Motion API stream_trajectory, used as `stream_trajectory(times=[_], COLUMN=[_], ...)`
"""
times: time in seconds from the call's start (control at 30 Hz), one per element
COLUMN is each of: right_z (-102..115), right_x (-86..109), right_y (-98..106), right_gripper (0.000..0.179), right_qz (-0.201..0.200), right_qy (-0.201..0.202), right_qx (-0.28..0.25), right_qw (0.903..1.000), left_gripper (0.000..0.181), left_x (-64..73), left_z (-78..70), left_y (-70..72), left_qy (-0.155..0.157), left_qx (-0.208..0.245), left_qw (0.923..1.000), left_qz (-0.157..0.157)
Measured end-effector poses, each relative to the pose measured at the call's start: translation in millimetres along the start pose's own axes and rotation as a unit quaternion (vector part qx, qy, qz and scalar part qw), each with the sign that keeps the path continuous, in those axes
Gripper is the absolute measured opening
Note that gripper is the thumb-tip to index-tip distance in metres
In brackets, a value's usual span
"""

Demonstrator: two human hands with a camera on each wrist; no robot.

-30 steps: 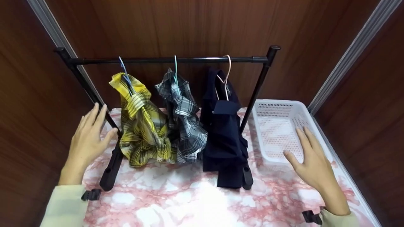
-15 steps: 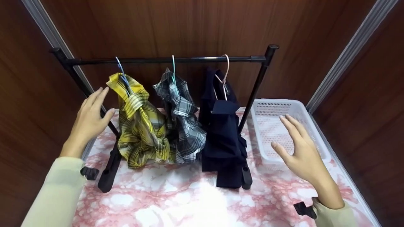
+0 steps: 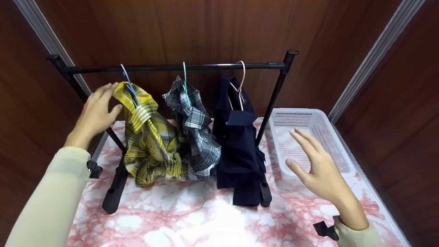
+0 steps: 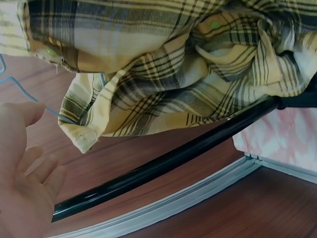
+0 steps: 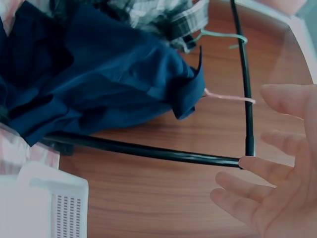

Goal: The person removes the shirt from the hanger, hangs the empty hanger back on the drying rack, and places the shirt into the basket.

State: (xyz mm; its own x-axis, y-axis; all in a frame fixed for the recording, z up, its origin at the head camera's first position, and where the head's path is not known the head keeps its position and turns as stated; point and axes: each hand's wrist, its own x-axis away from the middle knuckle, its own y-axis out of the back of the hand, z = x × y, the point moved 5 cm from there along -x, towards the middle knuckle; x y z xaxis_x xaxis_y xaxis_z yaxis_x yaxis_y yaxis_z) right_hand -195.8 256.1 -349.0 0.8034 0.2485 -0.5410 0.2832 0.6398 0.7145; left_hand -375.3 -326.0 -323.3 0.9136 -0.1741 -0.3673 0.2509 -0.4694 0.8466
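Observation:
A yellow plaid shirt (image 3: 151,137) hangs on a blue hanger (image 3: 129,84) at the left of a black rack (image 3: 212,66). Beside its collar is my left hand (image 3: 97,111), fingers extended, fingertips right at the shirt's shoulder edge; the left wrist view shows the hand (image 4: 25,173) with nothing in it, close to the blue hanger wire (image 4: 22,89). A grey plaid shirt (image 3: 197,127) hangs mid-bar on a green hanger (image 3: 185,79). Dark navy clothing (image 3: 238,147) is on a pink hanger (image 3: 242,77). My right hand (image 3: 317,168), fingers spread and holding nothing, hovers in front of the white basket (image 3: 343,151).
The rack's black feet (image 3: 115,195) stand on a pink-and-white marbled tabletop (image 3: 178,223). Brown wood-grain panels (image 3: 212,31) with metal corner strips (image 3: 377,58) enclose the back and both sides. The plastic basket sits right of the rack, against the right wall.
My left hand has risen from beside the rack's left post to the yellow shirt's shoulder. My right hand has shifted left over the basket. The view has turned slightly.

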Motion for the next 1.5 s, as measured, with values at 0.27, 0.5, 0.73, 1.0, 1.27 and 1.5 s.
stream_trajectory(times=[0.27,0.5,0.73,1.0,1.27,1.5], right_z=[20,29,30,34,40,35], right_x=[-1.8,0.2,4.2,2.9,-0.1,1.6], right_y=[-7,-16,-25,-36,-51,-61], right_gripper=[0.08,0.079,0.081,0.077,0.072,0.068], right_qz=[0.006,0.017,0.016,0.019,0.027,0.041], right_qy=[0.011,0.018,0.02,0.025,0.027,-0.001], right_qx=[-0.025,-0.026,-0.032,-0.041,-0.07,-0.081], right_qw=[0.9996,0.9993,0.9991,0.9987,0.9968,0.9959], left_gripper=[0.07,0.069,0.066,0.082,0.042,0.04], left_x=[-22.9,-36.0,-45.8,-57.7,-63.9,-61.9], left_z=[7.9,17.9,20.9,26.7,26.6,29.2], left_y=[2.0,-1.1,-3.3,-9.5,-10.8,-17.4], left_qy=[-0.023,-0.013,-0.047,-0.049,-0.07,-0.066], left_qx=[-0.011,-0.01,-0.018,-0.031,-0.048,-0.042], left_qw=[0.9997,0.9995,0.998,0.9951,0.9954,0.9956], left_qz=[0.003,0.026,0.038,0.08,0.043,0.053])
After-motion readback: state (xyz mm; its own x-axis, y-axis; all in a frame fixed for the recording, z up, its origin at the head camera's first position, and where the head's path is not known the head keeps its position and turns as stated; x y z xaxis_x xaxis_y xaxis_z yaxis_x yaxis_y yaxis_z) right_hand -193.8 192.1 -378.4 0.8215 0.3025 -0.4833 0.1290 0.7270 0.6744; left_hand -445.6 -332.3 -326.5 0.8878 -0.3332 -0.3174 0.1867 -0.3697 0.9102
